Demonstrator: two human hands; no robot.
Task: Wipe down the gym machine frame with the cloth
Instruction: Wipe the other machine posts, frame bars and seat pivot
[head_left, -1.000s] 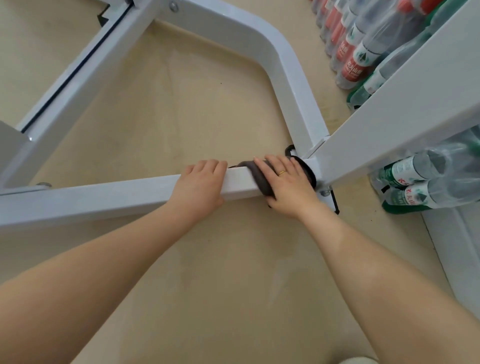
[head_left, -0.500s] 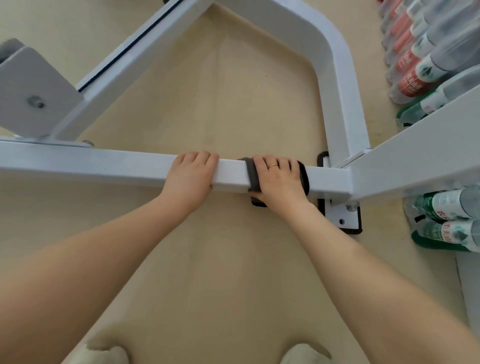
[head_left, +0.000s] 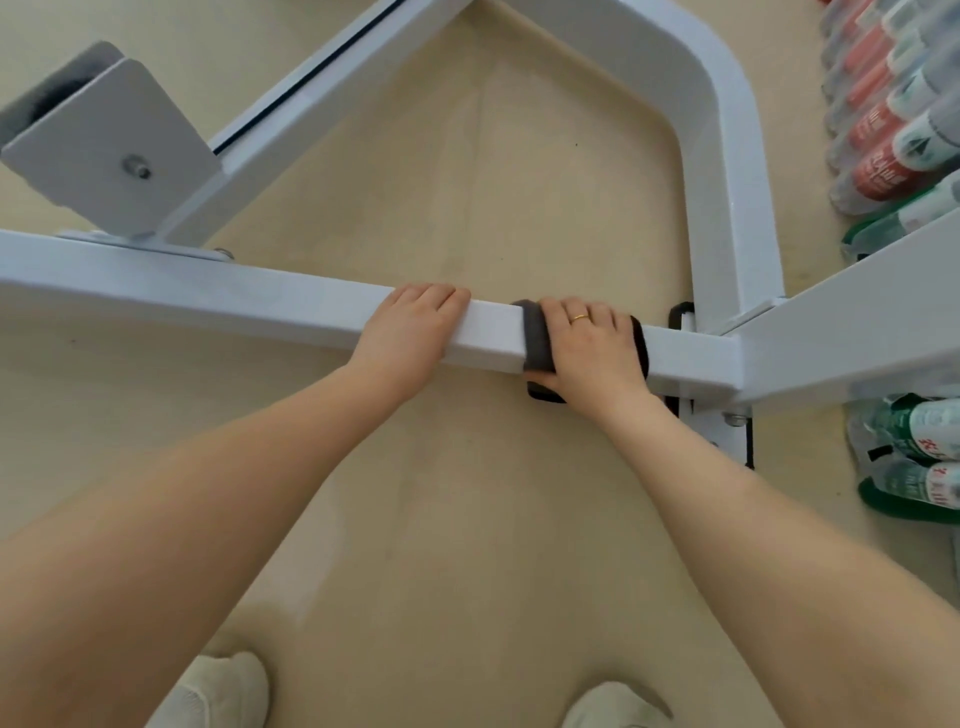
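Right hand (head_left: 592, 348) first: I see it clenched over a dark grey cloth (head_left: 535, 338), pressing that cloth down on the top of the white frame bar (head_left: 260, 301); the fingers curl over the far edge of the bar, and a gold ring (head_left: 580, 318) sits on one of them; the cloth wraps around the bar, showing on both sides of the hand, and a corner of it hangs below the bar's near edge. I see the left hand (head_left: 410, 325) just beside it on the same bar, fingers hooked over the far edge, gripping bare metal with no cloth under it; a short stretch of bare bar lies between the two hands. The bar runs across my view from left to right and meets a joint (head_left: 727, 358) at its right end, near the cloth; from there a curved white tube (head_left: 727, 156) rises away, and another white beam (head_left: 857, 322) leads off to the right. At upper left I see a flat grey plate (head_left: 104, 150) with a bolt (head_left: 136, 167) through it, standing tilted above the bar. Plastic bottles (head_left: 883, 150) with red and green labels lie in rows at the right edge, some beyond the beam and some under it. Beige floor (head_left: 467, 519) fills the middle; two pale shoes (head_left: 223, 691) show at the bottom edge.
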